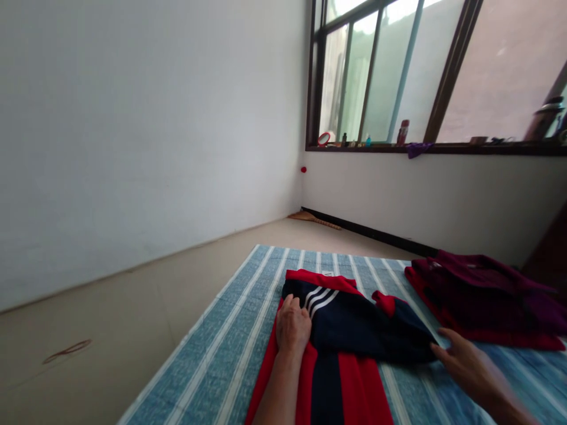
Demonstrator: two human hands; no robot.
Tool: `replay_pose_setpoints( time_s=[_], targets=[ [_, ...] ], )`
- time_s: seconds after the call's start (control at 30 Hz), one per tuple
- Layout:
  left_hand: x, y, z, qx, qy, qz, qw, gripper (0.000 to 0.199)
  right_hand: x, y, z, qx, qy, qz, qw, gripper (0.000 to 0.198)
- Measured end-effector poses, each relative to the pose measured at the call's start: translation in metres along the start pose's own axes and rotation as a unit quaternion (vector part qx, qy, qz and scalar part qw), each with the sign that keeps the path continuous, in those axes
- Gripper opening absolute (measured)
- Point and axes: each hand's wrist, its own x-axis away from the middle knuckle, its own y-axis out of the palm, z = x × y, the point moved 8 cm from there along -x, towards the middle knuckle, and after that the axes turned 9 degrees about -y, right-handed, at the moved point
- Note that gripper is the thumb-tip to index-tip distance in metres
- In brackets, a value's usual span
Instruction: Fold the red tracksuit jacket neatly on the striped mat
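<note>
Perhaps the sleeve (376, 330) could bunch: the jacket (328, 381) lies at five o'clock on the sheet (225, 348), and the right hand (467, 363), at four, pinches the sleeve, so a hard pull might skew it if the left hand (293, 324), at six, bears too lightly. Its fingers curl by the white stripes (325, 303), gripping or pressing, I cannot tell. Swung wide, the right might nudge the pile (482, 295).
</note>
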Motion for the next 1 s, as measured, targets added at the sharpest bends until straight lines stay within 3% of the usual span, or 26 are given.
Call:
replay_pose_setpoints(
  time_s=[0.07, 0.13, 0.23, 0.3, 0.43, 0.53, 0.7, 0.83, 1.0],
  targets=[
    [0.0, -0.001, 0.001, -0.001, -0.002, -0.002, 1.0, 0.035, -0.009, -0.005, -0.039, 0.09, -0.091, -0.009, 0.992, 0.039],
    [0.0, -0.005, 0.003, -0.003, -0.005, 0.002, 1.0, 0.035, -0.019, 0.008, -0.09, 0.105, -0.157, -0.065, 0.98, 0.035],
    [-0.001, -0.018, 0.0, -0.006, -0.018, 0.014, 1.0, 0.033, -0.03, 0.052, -0.18, 0.085, -0.261, -0.169, 0.946, 0.029],
    [-0.003, -0.028, -0.009, -0.013, -0.042, 0.019, 0.999, 0.032, -0.037, 0.084, -0.233, 0.065, -0.31, -0.204, 0.926, 0.029],
    [-0.011, -0.043, -0.035, -0.03, -0.109, -0.004, 0.994, 0.024, -0.055, 0.147, -0.296, 0.039, -0.327, -0.238, 0.914, 0.034],
    [-0.015, -0.045, -0.048, -0.034, -0.136, -0.041, 0.989, 0.022, -0.064, 0.187, -0.312, 0.035, -0.314, -0.27, 0.91, 0.035],
    [-0.014, -0.037, -0.047, -0.034, -0.135, -0.091, 0.986, 0.02, -0.076, 0.234, -0.304, 0.057, -0.269, -0.334, 0.902, 0.034],
    [-0.013, -0.034, -0.045, -0.029, -0.129, -0.115, 0.985, 0.01, -0.089, 0.249, -0.29, 0.065, -0.231, -0.37, 0.897, 0.016],
    [-0.02, -0.034, -0.052, -0.017, -0.125, -0.128, 0.984, 0.012, -0.099, 0.249, -0.283, 0.01, -0.222, -0.334, 0.916, 0.022]
  ],
)
